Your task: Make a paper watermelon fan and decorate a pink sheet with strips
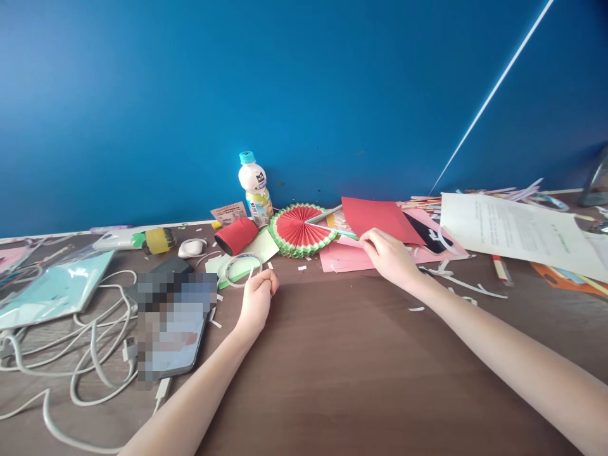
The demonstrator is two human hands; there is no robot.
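Right hand at a flat red sheet of paper [380, 218], left hand curled by a clear ring-shaped tape roll [228, 272].

From where I stand: right hand [387, 256] looks pinched on the sheet's near-left corner; left hand [259, 294] is a loose fist, can't tell if anything's inside. Round pleated paper disc, red with green-and-white zigzag rim [294, 235], lies beyond and between both hands, touched by neither. Progress: disc looks done, pleats fanned full circle. Red sheet shows no pleats; pink paper sheets [344, 261] under and left of the right hand lie flat too. Thin white paper scraps [475, 286] right of that hand suggest cutting is done, tidying left. Can't tell if the disc needs more.
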